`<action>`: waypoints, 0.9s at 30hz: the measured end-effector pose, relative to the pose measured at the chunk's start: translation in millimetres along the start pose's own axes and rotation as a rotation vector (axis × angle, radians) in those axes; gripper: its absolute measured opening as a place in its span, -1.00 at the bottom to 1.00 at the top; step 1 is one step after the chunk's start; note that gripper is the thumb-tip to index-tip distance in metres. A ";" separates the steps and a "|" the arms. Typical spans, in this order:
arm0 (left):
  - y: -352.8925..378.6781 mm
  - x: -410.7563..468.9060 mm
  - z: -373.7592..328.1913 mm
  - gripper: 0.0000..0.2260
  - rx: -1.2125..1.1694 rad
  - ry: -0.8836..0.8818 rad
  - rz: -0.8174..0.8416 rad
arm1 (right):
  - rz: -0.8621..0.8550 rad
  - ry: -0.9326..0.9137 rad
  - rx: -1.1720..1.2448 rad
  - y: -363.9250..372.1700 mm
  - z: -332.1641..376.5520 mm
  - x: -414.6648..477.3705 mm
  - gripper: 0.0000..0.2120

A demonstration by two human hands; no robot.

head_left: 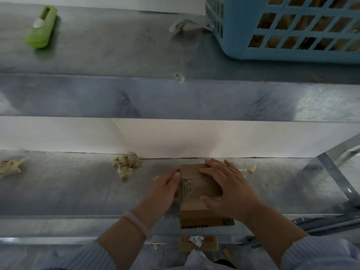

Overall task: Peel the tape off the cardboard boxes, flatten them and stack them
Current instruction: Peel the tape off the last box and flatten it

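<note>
The grey metal tabletop [78, 191] fills most of the view, and a long white board [58, 133] crosses it from 9 to 3 o'clock. A blue plastic basket [292, 55] with square holes stands at 1 o'clock, brown things dimly visible inside. The cardboard box [192, 203], still in its box shape with clear tape and a printed label on top, sits at 6 o'clock on the near edge of the tabletop. The right hand [228, 188] lies flat on the box's top, fingers straight and spread, thumb across the near part. The left hand [165, 190] presses against the box's left side with its thumb at the top edge; whether its fingers curl round the box I cannot tell. A green cutter [41, 28] lies at 11 o'clock. Crumpled tape [126, 162] lies at 10 o'clock from the box, another wad [9, 166] at the 9 o'clock edge. A pale bracelet [139, 225] circles the left wrist.
</note>
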State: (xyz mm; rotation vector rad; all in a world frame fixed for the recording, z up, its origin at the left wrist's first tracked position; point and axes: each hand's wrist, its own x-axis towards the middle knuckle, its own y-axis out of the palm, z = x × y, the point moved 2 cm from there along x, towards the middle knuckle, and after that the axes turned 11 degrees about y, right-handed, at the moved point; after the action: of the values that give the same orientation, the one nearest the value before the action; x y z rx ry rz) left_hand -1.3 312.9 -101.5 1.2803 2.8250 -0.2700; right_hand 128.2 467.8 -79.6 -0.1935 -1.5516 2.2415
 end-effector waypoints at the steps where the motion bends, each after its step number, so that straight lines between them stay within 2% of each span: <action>1: 9.4 -6.6 -1.9 -0.77 -0.009 0.067 0.047 | -0.012 -0.004 0.000 0.4 -0.4 0.1 -0.33; 4: 21.3 -21.3 -5.2 -0.66 -0.038 0.203 0.067 | -0.042 -0.030 -0.016 3.4 -0.4 -1.0 -0.34; 7: 16.7 -24.2 -6.2 -0.72 -0.067 0.197 0.006 | -0.034 -0.035 -0.036 4.0 -2.5 -1.6 -0.33; 11: 9.8 -28.3 -11.3 -0.78 0.046 0.193 -0.083 | -0.041 -0.023 -0.028 3.0 -4.2 -2.4 -0.32; 16: 6.5 -23.0 -3.6 -0.81 -0.118 -0.001 -0.205 | -0.054 -0.023 -0.027 3.6 -2.1 -4.4 -0.33; 19: 7.0 -16.7 3.2 -0.80 -0.185 -0.109 -0.221 | -0.039 -0.014 -0.026 3.7 -1.3 -3.9 -0.33; 25: 3.2 -5.3 17.1 -0.83 -0.065 -0.134 -0.131 | -0.057 -0.006 -0.015 4.7 -2.8 -5.5 -0.33; 27: 3.3 -7.1 16.1 -0.80 -0.057 -0.132 -0.148 | -0.068 -0.006 -0.016 4.7 -2.7 -5.6 -0.33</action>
State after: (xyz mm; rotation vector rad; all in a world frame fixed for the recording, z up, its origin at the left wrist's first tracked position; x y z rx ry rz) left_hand 5.2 307.0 -117.2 1.0044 2.7961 -0.2648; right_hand 133.0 466.5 -85.6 -0.1365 -1.5565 2.1794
